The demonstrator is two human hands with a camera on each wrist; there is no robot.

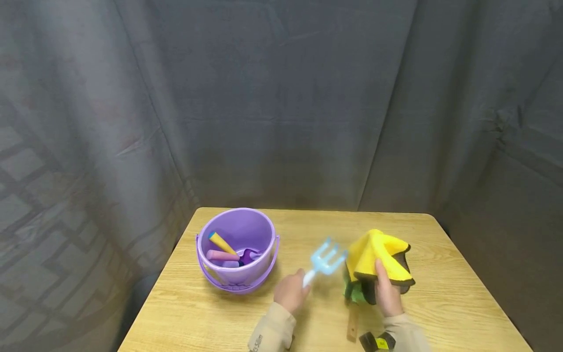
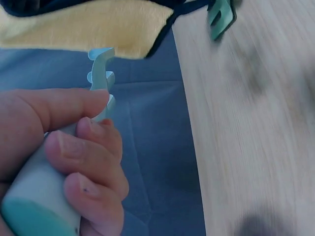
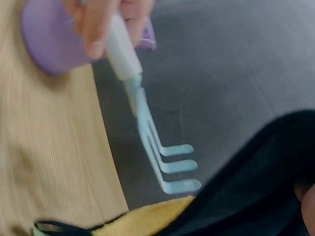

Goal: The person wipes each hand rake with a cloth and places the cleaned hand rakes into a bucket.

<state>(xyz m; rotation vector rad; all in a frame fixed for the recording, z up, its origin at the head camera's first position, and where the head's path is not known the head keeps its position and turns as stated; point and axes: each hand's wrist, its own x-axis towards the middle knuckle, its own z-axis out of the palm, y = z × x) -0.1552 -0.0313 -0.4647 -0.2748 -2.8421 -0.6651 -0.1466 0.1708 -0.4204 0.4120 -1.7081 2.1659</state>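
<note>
Left hand (image 1: 290, 293) is closed around the pale, smooth handle of a light-blue hand fork with three bent tines (image 1: 323, 267); fingers wrap it, teal butt end showing in the left wrist view. Fork is up off the table, between bucket and cloth. Looks light, stiff, maybe a bit slick if plastic; handle is the right place to hold, thin tines less so. Right hand (image 1: 389, 293) grips a yellow cloth with dark edging and a dark reverse side (image 1: 376, 250), thumb on top, the other fingers mostly hidden. Cloth should be soft, limp, nearly weightless, not fragile; a pinch on a bunched fold suits it, loose edges will flop. Tines sit near the cloth; can't tell if they touch. Partly under the cloth in the head view: a green slotted tool head (image 1: 355, 293), a wooden handle (image 1: 352, 323) just below. Further left, a lilac round bucket with a bail handle (image 1: 237, 277) stands upright on the pale wood-grain table (image 1: 171, 313), holding a yellow blue-ended handle (image 1: 223, 243) and a pink handle (image 1: 222, 255). Grey curtain (image 1: 281, 122) behind.
</note>
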